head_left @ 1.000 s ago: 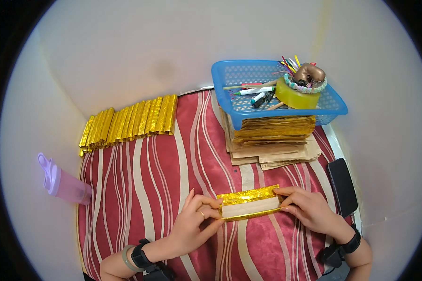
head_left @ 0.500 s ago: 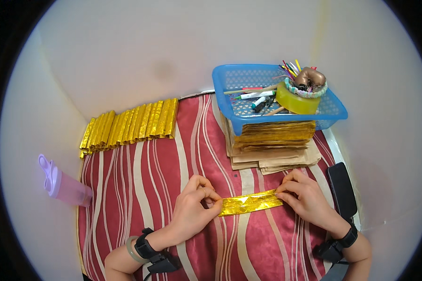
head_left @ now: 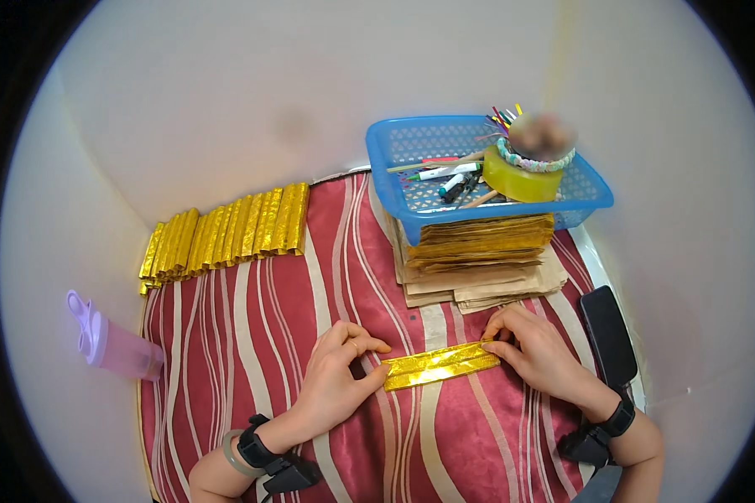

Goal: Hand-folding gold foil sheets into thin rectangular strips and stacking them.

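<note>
A red cloth with wavy cream stripes (head_left: 252, 352) covers a small table set against pale walls. On it, near the lower middle, lies a folded strip of gold foil paper (head_left: 439, 367), long and narrow, tilted slightly so that its right end sits higher.

The left hand (head_left: 337, 381) rests on the cloth at the strip's left end, fingers curled, with thumb and forefinger pressing down on the foil's corner. The right hand (head_left: 538, 350) holds the opposite end, fingertips bunched and pinching the right tip of the strip against the cloth. Both wrists wear dark bands, and the left one also carries a pale bangle.

Just behind the right hand sits a stack of brown paper sheets (head_left: 478, 272), its upper layers edged in gold. A blue plastic basket (head_left: 411, 205) stands on top of that stack, holding markers (head_left: 440, 173), a roll of yellow tape (head_left: 518, 178) and a cluster of coloured sticks; something on the tape roll is blurred and cannot be told.

To the right of the right forearm a flat black device (head_left: 608, 335) lies along the table's edge. At the far left of the cloth, well apart from the hands, a row of finished gold foil strips (head_left: 226, 235) lies side by side along the back edge. A pink bottle with a lilac cap (head_left: 113, 344) lies off the cloth on the left.
</note>
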`<state>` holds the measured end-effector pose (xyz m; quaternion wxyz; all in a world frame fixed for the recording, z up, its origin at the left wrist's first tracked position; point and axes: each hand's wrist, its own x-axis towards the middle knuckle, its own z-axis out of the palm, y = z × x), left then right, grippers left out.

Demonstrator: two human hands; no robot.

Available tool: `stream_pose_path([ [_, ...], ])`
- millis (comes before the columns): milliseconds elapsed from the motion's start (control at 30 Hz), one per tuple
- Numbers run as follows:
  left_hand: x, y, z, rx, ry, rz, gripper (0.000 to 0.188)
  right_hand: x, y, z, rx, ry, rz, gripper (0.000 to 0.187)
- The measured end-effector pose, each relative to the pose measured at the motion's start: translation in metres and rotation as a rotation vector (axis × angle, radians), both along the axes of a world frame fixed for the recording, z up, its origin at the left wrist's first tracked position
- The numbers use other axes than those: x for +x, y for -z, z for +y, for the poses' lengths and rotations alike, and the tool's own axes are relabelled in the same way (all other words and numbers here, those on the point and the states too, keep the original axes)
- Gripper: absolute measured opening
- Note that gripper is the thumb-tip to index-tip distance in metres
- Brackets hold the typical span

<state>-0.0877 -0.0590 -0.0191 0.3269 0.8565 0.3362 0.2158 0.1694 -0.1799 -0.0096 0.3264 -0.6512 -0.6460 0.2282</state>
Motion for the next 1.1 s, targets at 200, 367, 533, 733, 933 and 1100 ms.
stream_pose_path([
  [200, -0.003, -0.001, 0.004, 0.149, 0.101, 0.041, 0.018, 0.007, 0.005, -0.001, 0.028, -0.048, 0.022, 0.013],
  [367, -0.005, 0.002, 0.006, 0.170, 0.117, -0.038, 0.016, 0.011, 0.004, -0.006, 0.114, -0.113, 0.066, 0.012],
  [533, -0.002, -0.007, 0.005, 0.204, 0.138, -0.170, 0.019, 0.013, -0.004, -0.008, 0.259, -0.152, -0.017, 0.009],
  [733, -0.010, -0.014, 0.002, 1.091, 0.322, -0.165, 0.020, 0.019, -0.006, -0.008, 0.680, -0.252, -0.608, 0.015],
  [933, -0.003, -0.013, 0.003, 0.838, 0.692, 0.059, 0.011, 0.024, 0.004, -0.006, 0.524, -0.442, -0.649, 0.014],
  [1100, 0.009, -0.007, 0.009, 0.560, 0.618, -0.012, 0.020, 0.021, 0.004, -0.007, 0.453, -0.401, -0.553, 0.022],
])
